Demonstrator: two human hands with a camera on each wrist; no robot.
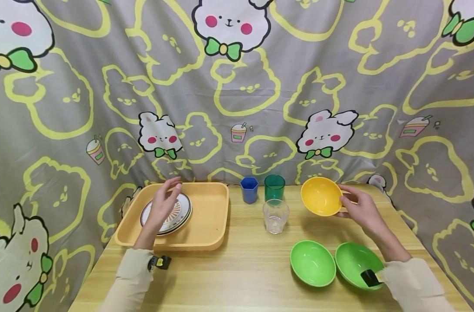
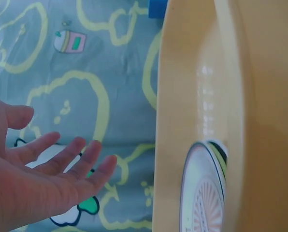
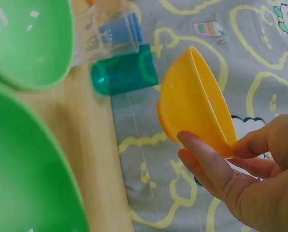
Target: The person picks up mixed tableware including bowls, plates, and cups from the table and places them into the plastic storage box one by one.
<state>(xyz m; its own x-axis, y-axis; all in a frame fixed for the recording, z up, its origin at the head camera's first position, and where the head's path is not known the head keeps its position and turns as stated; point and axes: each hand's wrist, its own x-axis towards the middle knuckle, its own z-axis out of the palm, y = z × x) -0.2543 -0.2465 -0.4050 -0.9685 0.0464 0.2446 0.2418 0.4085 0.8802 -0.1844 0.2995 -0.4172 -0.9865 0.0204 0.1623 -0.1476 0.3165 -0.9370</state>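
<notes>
My right hand (image 1: 359,206) pinches the rim of a yellow bowl (image 1: 321,196), thumb at the edge and fingers beneath, as the right wrist view shows. The bowl is tilted, its inside facing the head camera, over the back right of the table. My left hand (image 1: 165,201) hovers above the orange tray (image 1: 207,216), fingers loosely extended and nothing in them. Beneath it, patterned plates (image 1: 182,212) lie stacked in the tray, partly hidden by the hand. In the left wrist view the fingers (image 2: 86,164) are spread apart, beside the tray.
Two green bowls, one (image 1: 312,263) left of the other (image 1: 355,260), sit at the front right. A clear glass (image 1: 276,216), a green cup (image 1: 274,187) and a blue cup (image 1: 249,190) stand mid-table toward the back. A patterned curtain (image 1: 252,95) hangs behind the wooden table (image 1: 240,277).
</notes>
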